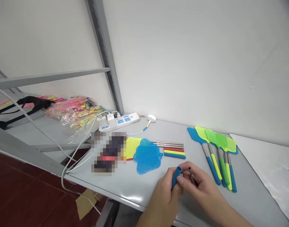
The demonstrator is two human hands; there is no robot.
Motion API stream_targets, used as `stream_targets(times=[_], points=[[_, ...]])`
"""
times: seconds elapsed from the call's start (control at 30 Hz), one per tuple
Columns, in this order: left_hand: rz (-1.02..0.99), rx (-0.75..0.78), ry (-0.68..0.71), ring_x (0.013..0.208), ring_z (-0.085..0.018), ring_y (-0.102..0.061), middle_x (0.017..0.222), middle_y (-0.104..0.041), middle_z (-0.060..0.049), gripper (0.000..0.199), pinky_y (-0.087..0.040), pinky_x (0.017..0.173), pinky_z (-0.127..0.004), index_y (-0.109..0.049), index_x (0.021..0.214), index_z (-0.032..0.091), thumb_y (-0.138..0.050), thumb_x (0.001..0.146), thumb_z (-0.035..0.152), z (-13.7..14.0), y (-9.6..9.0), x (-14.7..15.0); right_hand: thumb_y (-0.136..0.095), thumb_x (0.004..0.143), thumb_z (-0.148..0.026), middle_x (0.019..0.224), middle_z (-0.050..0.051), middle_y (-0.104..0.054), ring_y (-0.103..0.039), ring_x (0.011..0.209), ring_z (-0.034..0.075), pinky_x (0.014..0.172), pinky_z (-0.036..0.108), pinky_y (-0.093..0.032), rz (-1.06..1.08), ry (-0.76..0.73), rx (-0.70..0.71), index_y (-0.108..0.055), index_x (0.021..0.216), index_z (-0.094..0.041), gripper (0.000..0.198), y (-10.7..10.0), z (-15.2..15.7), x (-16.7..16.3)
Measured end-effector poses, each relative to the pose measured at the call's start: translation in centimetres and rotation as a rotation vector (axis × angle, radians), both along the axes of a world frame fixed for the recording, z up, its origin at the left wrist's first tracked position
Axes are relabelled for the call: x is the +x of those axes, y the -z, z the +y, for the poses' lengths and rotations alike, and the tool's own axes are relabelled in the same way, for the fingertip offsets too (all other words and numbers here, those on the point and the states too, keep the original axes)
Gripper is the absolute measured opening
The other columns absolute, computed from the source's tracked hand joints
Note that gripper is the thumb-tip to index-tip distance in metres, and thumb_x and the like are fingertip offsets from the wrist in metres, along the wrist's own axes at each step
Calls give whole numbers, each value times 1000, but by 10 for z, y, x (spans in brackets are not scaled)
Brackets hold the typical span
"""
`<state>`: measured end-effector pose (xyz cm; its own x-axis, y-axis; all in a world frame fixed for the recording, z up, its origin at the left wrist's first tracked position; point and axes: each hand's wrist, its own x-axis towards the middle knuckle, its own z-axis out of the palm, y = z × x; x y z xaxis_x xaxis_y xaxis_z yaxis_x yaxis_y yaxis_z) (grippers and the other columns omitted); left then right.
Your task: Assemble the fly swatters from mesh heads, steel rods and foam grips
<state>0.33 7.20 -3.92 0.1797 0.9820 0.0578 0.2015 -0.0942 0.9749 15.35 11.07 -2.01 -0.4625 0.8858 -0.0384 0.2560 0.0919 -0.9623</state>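
Note:
My left hand (166, 189) is closed around a blue handle sleeve (176, 177), its hollow end facing up. Close beside it, my right hand (198, 184) grips a thin metal rod (193, 176) with an open tube end; the rest of the rod is hidden by the fingers. Beyond the hands lie blue fly swatter heads (149, 157) on top of a yellow one (133, 146). Several metal rods (169, 144) lie side by side behind red, yellow and blue handle sleeves (174, 153). To the right, several assembled fly swatters (220, 157) are fanned out.
A white power strip (120, 122) with plugs and cables sits at the back, near a white round device (151, 118). A pixelated patch (108, 154) covers something at left. Bagged colourful items (75, 110) lie behind a grey metal frame (108, 56). White sheeting (264, 167) covers the right side.

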Motion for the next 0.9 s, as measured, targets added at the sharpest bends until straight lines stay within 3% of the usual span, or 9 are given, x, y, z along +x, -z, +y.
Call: stream_targets(times=[0.17, 0.23, 0.37, 0.47, 0.67, 0.9], points=[[272, -24, 6, 61, -14, -46, 66, -52, 4, 24, -29, 57, -25, -44, 79, 23, -45, 97, 39, -3, 6, 9, -46, 97, -44, 52, -7, -29, -29, 47, 10, 47, 25, -27, 382, 199, -21, -60, 86, -21, 28, -2, 11, 26], [304, -17, 12, 59, -14, -42, 63, -47, 6, 27, -26, 56, -25, -40, 77, 23, -45, 97, 41, -3, 7, 13, -42, 98, -41, 50, -7, -27, -31, 46, 10, 49, 26, -31, 580, 271, 26, -59, 80, -22, 31, -12, 16, 31], [317, -16, 9, 60, -13, -40, 63, -42, 6, 30, -25, 57, -25, -36, 76, 23, -40, 99, 42, -1, 5, 16, -40, 98, -36, 56, -4, -37, -42, 54, 12, 57, 30, -41, 814, 388, 116, -56, 72, -22, 34, -36, 19, 33], [344, -18, -2, 62, -14, -41, 64, -42, 6, 31, -25, 58, -25, -37, 77, 23, -38, 99, 45, 0, 4, 16, -47, 96, -34, 62, -4, -36, -38, 54, 10, 57, 27, -40, 943, 482, 86, -54, 73, -20, 29, -51, 16, 33], [380, -9, 11, 63, -14, -42, 65, -44, 7, 31, -25, 58, -25, -39, 78, 23, -38, 99, 46, -1, 2, 18, -51, 96, -28, 63, -6, -29, -30, 54, 8, 51, 21, -33, 1098, 549, 124, -55, 75, -19, 24, -69, 13, 31], [394, -5, 1, 66, -15, -46, 67, -48, 5, 32, -27, 60, -26, -45, 81, 23, -36, 99, 47, 0, 3, 18, -51, 97, -37, 63, -6, -31, -32, 53, 8, 50, 21, -33, 1070, 479, 50, -55, 75, -19, 29, -54, 16, 14]])
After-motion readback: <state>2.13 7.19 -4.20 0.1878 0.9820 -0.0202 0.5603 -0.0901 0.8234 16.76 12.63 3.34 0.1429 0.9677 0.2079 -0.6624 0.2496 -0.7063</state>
